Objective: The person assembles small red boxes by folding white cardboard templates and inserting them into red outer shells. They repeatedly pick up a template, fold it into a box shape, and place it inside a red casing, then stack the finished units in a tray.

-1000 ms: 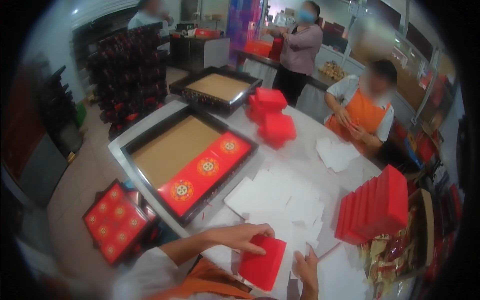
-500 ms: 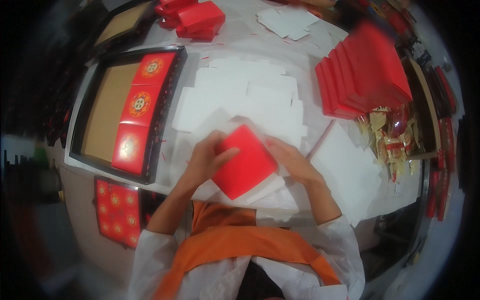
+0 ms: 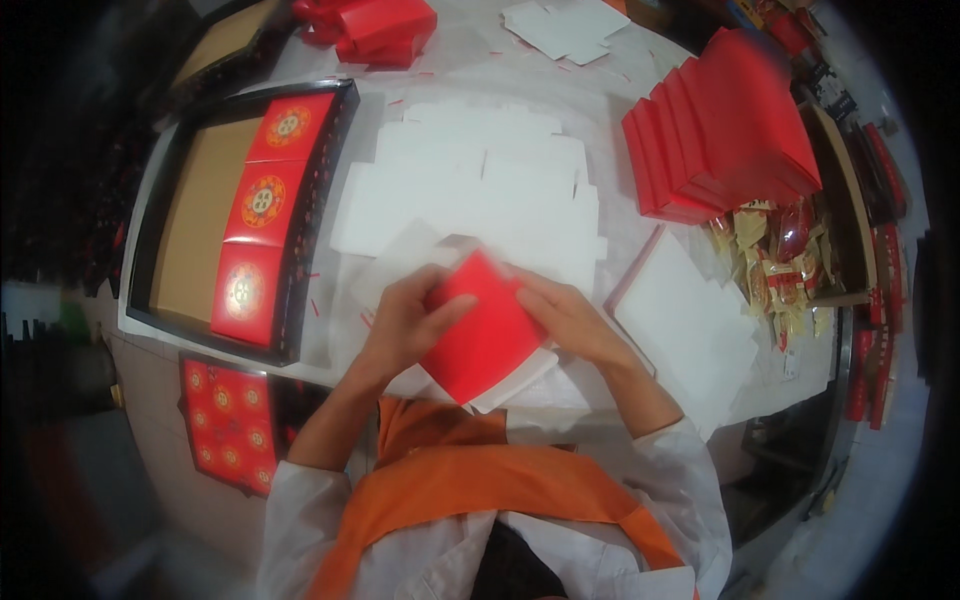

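A red cardboard box (image 3: 482, 335), plain on its upper face, is held at an angle over the near table edge. White inner flaps stick out beside it at the lower right and at the far side. My left hand (image 3: 408, 312) grips its left side, thumb lying on the red face. At its right edge my right hand (image 3: 566, 316) holds on with bent fingers; the fingertips are partly hidden and blurred. Beneath and beyond lies a pile of flat white box blanks (image 3: 460, 180).
On the left, a black-rimmed tray (image 3: 345, 115) holds three red boxes (image 3: 264, 200) with round gold patterns. A stack of red boxes (image 3: 690, 140) stands at right, beside a carton of gold-wrapped packets (image 3: 780, 265). More white blanks (image 3: 690, 330) lie near right; red boxes (image 3: 385, 30) sit far left.
My right hand has shifted left, closing in on the red box's right edge. My left hand stays on its side. The surroundings have slid slightly left and up in view.
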### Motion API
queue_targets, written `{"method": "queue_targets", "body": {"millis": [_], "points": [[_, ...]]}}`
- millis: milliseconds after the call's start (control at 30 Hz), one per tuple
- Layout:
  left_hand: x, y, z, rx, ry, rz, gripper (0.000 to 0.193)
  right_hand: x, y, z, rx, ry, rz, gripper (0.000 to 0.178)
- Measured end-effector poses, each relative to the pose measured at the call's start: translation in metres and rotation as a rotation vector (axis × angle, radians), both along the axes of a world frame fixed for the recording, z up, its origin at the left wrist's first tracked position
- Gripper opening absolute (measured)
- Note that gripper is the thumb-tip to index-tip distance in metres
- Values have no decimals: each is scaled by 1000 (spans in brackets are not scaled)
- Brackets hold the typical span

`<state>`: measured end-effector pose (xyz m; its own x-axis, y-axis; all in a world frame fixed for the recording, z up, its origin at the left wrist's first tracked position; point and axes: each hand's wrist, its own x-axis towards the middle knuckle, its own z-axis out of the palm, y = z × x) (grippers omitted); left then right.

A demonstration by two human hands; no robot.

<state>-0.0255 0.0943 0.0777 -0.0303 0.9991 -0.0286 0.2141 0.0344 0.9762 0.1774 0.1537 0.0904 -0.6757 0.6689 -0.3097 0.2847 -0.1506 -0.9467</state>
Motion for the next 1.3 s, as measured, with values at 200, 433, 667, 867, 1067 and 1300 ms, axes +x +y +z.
{"method": "queue_targets", "body": {"millis": [200,433,667,867,1067,1300], "points": [[2,-4,1,7,34,42,18,-3,-5,4,96,-55,-1,42],[9,-11,2,-49,-13,130,22,1,-16,10,217,-36,15,41],[13,-14,5,-248,-214,-61,19,2,-24,3,328,-73,134,40],[14,-15,5,-203,-153,-18,18,-1,-31,-1,399,-16,88,39],[14,-12,1,-174,-115,14,16,0,-38,8,269,-84,68,39],[12,-11,-3,-129,-177,-2,15,1,-38,3,65,38,55,40]]}}
